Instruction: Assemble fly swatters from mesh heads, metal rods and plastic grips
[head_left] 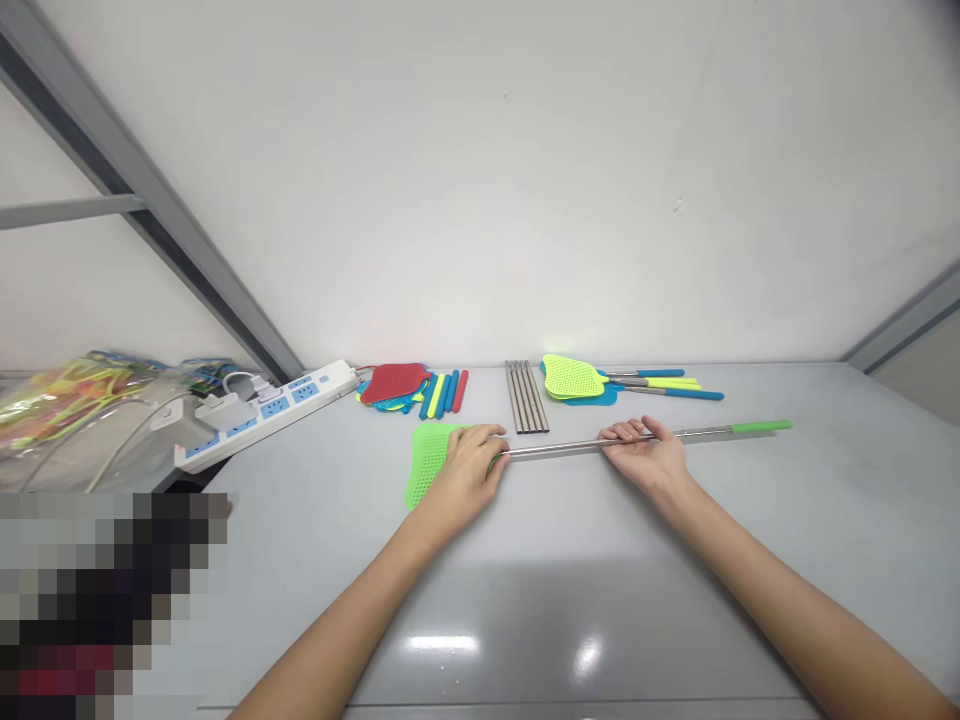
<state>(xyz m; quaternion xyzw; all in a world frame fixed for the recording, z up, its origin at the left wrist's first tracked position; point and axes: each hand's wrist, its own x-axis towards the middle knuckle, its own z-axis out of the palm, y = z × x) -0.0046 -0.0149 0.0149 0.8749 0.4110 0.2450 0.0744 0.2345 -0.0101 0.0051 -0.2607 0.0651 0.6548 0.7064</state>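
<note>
A green fly swatter (pixel 551 449) with an extended metal rod lies crosswise in front of me, its mesh head at the left and its green grip at the right. My left hand (pixel 474 462) is closed over the neck where the rod meets the head, hiding part of the mesh. Palm up, my right hand (pixel 646 455) has its fingers curled around the rod near its middle, with the thumb raised. Just beyond the rod are several bare metal tubes (pixel 527 397) side by side.
Toward the wall lie red and blue swatter heads (pixel 394 383), several coloured grips (pixel 444 394), and assembled swatters with a yellow head (pixel 574 378) on top. A white power strip (pixel 266 412) with plugs and a clear plastic bag (pixel 90 410) are at the left of the grey table (pixel 847 520).
</note>
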